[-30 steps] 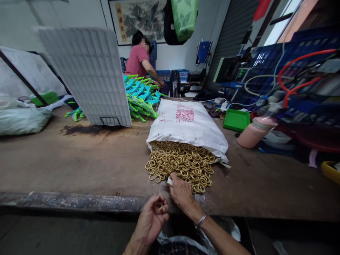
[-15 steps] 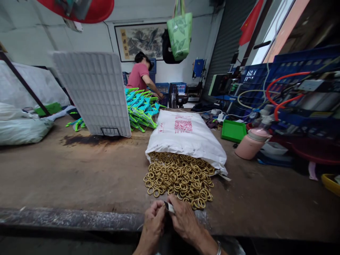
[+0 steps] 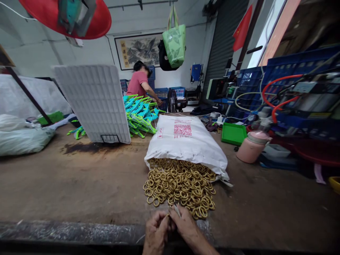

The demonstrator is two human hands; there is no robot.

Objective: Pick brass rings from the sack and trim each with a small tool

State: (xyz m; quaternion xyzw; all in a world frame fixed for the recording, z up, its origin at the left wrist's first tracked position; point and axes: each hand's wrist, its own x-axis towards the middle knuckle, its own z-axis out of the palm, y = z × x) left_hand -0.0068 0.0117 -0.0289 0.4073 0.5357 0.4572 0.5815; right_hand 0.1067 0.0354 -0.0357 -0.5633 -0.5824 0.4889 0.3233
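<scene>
My left hand (image 3: 156, 232) is closed in a pinch just in front of the pile. A sliver of a gold-coloured ring (image 3: 168, 215) shows at its fingertips; the rest is covered by fingers. Close against it, my right hand (image 3: 187, 226) is closed round a small, thin, grey blade-like tool (image 3: 177, 211), whose lower part is hidden. Beyond both hands lie many gold rings (image 3: 176, 184), spilling from the mouth of a white woven sack (image 3: 186, 145) printed with a red code.
A ribbed white panel (image 3: 91, 102) stands upright at left, beside a heap of green and blue hangers (image 3: 140, 115). At right are a green tray (image 3: 233, 133), a pink bottle (image 3: 251, 147) and a machine with orange hoses (image 3: 283, 92). A person in pink (image 3: 138, 83) works behind.
My view has tilted up slightly, so the scene sits lower. The tool in my right hand has turned more upright, and a bit of gold ring now shows at my left fingertips.
</scene>
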